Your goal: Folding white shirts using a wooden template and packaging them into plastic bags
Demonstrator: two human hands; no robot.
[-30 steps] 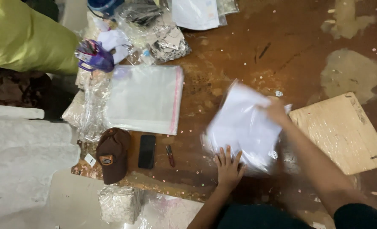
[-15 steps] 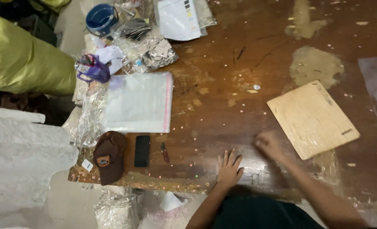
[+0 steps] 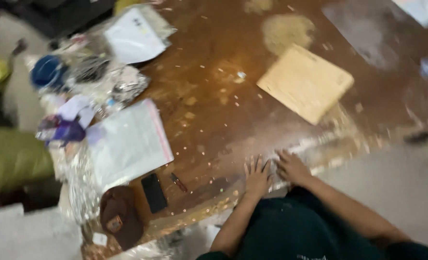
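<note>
My left hand (image 3: 257, 177) lies flat on the worn brown wooden surface (image 3: 214, 72) near its front edge, fingers spread, holding nothing. My right hand (image 3: 291, 166) rests right beside it, palm down, fingers apart and empty, almost touching the left hand. A square light wooden board (image 3: 305, 83) lies on the surface beyond my hands, to the right. The view is tilted and blurred.
To the left lie a clear zip bag with white contents (image 3: 129, 144), a black phone (image 3: 153, 192), a small red tool (image 3: 179, 182) and a brown cap (image 3: 120, 216). Crumpled plastic, a blue lid (image 3: 47, 72) and white paper (image 3: 134, 41) sit at the back left. A green cloth (image 3: 11, 161) lies far left.
The white sheet that my right hand held a second ago is gone. My right hand has come in beside the left. The view has swung and tilted.
</note>
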